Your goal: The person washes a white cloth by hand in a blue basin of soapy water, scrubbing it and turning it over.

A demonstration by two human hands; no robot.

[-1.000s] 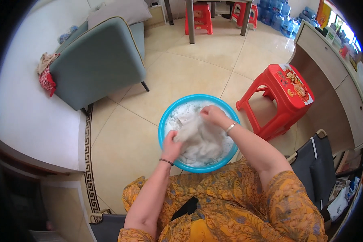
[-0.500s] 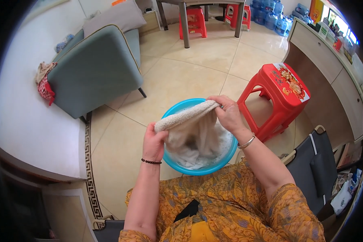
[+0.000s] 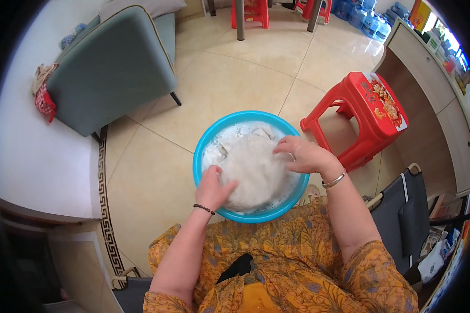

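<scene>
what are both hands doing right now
Left hand: pressing on the wet white cloth in the blue basin.
Right hand: open, flat on the cloth.

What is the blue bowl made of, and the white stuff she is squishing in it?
The round bright blue basin looks like smooth, slightly glossy plastic, going by its even colour and thin rim. The pale white bundle under the left hand and right hand seems wet cloth: soft, wrinkled, soapy.

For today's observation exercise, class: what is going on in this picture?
A seated person in an orange patterned garment is washing a whitish cloth by hand in a blue basin of soapy water on the tiled floor. The left hand presses on the cloth's near edge; the right hand lies flat on its far side. A red plastic stool stands just right of the basin.
</scene>
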